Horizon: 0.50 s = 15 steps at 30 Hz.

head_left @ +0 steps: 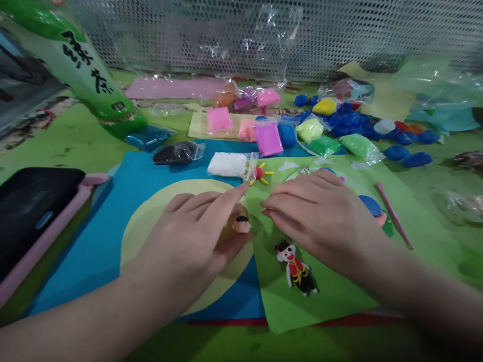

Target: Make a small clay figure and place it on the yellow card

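My left hand (pixel 192 236) pinches a small clay head (pixel 241 224) with black hair between thumb and fingers, above a pale yellow circle (pixel 151 221) on blue paper (pixel 113 201). My right hand (pixel 317 216) is closed over the green paper (pixel 332 306), thumb and fingers pressed together; anything between them is too small to make out. Below it lies a clay figure (pixel 298 269) in a red vest and black trousers. A red and yellow clay sun (pixel 259 173) sits beyond the hands, beside a bag of white clay (pixel 228 164).
A green bottle (pixel 90 75) leans at the back left, above a black device with a pink edge (pixel 37 216). Bagged clay (pixel 268 139) and several blue lumps (pixel 349 120) lie behind the papers. A pink stick (pixel 394 216) rests at right.
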Each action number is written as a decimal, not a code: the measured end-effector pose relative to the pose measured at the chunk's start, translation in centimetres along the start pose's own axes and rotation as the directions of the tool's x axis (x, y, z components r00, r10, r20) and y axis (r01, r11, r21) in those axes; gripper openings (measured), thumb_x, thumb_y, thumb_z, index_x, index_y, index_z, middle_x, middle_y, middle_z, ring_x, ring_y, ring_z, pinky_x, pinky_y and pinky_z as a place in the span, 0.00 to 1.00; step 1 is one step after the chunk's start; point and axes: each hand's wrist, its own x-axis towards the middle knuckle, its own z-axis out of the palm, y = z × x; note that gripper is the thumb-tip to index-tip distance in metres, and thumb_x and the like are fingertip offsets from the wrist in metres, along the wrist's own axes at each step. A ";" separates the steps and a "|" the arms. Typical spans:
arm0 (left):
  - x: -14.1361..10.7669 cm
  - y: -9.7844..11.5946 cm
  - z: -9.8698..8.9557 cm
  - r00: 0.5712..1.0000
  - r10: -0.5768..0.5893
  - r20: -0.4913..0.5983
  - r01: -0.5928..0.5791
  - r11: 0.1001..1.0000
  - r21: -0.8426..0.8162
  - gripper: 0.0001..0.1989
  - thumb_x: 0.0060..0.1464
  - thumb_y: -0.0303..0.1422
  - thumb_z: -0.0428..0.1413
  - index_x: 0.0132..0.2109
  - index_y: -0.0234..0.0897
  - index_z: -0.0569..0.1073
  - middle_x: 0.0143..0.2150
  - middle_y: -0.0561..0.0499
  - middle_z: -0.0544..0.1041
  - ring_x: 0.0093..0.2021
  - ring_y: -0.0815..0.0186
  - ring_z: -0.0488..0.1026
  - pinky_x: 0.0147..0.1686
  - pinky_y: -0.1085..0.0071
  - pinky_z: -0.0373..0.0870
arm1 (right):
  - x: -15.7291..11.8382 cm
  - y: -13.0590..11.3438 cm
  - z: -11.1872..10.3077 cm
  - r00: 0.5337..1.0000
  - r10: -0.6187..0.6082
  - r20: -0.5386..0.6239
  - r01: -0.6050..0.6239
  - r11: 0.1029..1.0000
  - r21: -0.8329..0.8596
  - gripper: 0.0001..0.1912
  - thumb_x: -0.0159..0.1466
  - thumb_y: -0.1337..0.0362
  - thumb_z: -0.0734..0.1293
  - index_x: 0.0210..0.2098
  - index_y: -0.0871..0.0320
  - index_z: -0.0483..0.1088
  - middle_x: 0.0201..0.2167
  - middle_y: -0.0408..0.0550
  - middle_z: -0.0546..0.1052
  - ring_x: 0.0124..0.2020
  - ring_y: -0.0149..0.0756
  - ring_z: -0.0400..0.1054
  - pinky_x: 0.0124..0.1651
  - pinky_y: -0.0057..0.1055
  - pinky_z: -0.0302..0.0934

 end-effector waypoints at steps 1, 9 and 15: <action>0.0 0.1 0.0 1.000 0.020 -0.006 -0.020 1.000 0.010 0.24 0.58 0.35 0.51 0.59 0.38 0.56 0.42 0.47 0.78 0.43 0.56 0.74 0.41 0.58 0.67 | -0.1 0.1 0.0 1.000 -0.005 -0.003 0.005 1.000 -0.014 0.10 0.64 0.74 0.62 0.35 0.62 0.75 0.37 0.51 0.78 0.38 0.45 0.70 0.38 0.40 0.54; 0.0 0.0 0.4 0.972 0.170 -0.162 -0.149 0.979 0.136 0.20 0.58 0.31 0.54 0.56 0.26 0.64 0.39 0.48 0.79 0.38 0.62 0.75 0.37 0.64 0.68 | -1.2 -0.1 -0.2 0.996 0.003 -0.087 0.002 0.998 0.056 0.08 0.65 0.70 0.62 0.35 0.63 0.74 0.35 0.51 0.77 0.40 0.43 0.71 0.41 0.38 0.60; -0.3 -0.4 0.2 0.981 0.166 -0.105 -0.147 0.975 0.169 0.26 0.60 0.37 0.52 0.59 0.24 0.60 0.49 0.41 0.76 0.49 0.55 0.73 0.45 0.59 0.71 | -1.1 0.0 -0.4 0.991 0.123 -0.061 -0.102 0.957 0.273 0.04 0.62 0.71 0.65 0.31 0.62 0.71 0.30 0.45 0.75 0.33 0.33 0.69 0.34 0.29 0.60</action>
